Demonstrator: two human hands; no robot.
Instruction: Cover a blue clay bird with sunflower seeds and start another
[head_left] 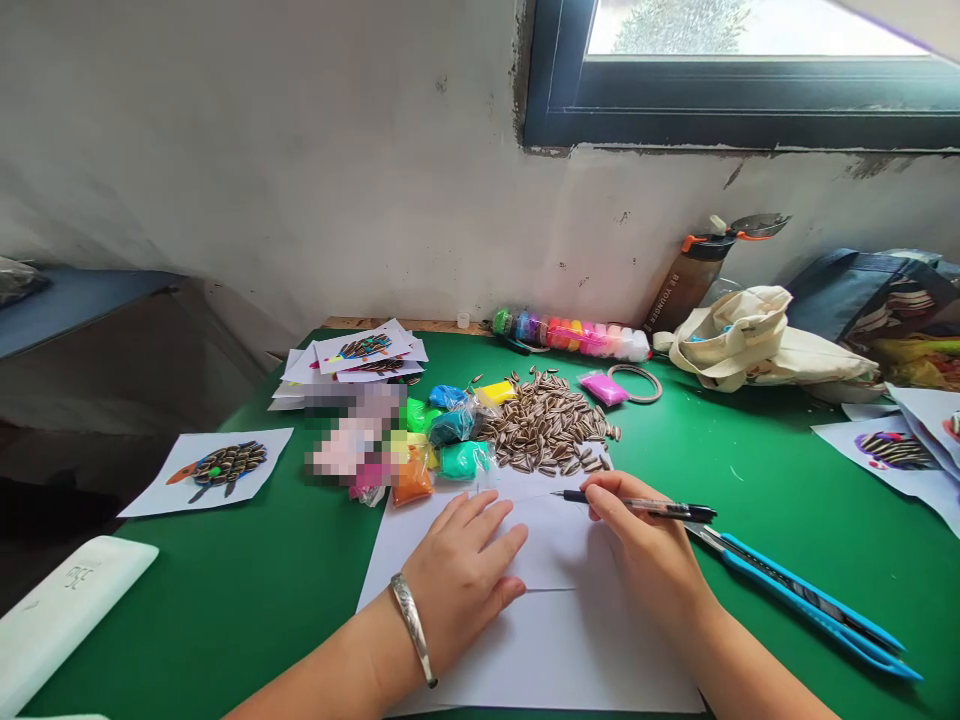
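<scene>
White sheets of paper lie in front of me on the green table. My left hand, with a silver bangle at the wrist, rests spread on the paper. Held in my right hand is a black pen, its tip pointing left over the upper part of the sheet. Whether the tip touches the paper I cannot tell. Beyond the sheets is a heap of striped sunflower seeds. Packets of coloured clay, among them an orange one and a teal one, sit left of the seeds.
Blue scissors lie right of my right hand. Seed-picture cards are stacked at the back left, with one card apart. A roll of coloured clay, a tape ring, a bottle and a cloth bag stand near the wall.
</scene>
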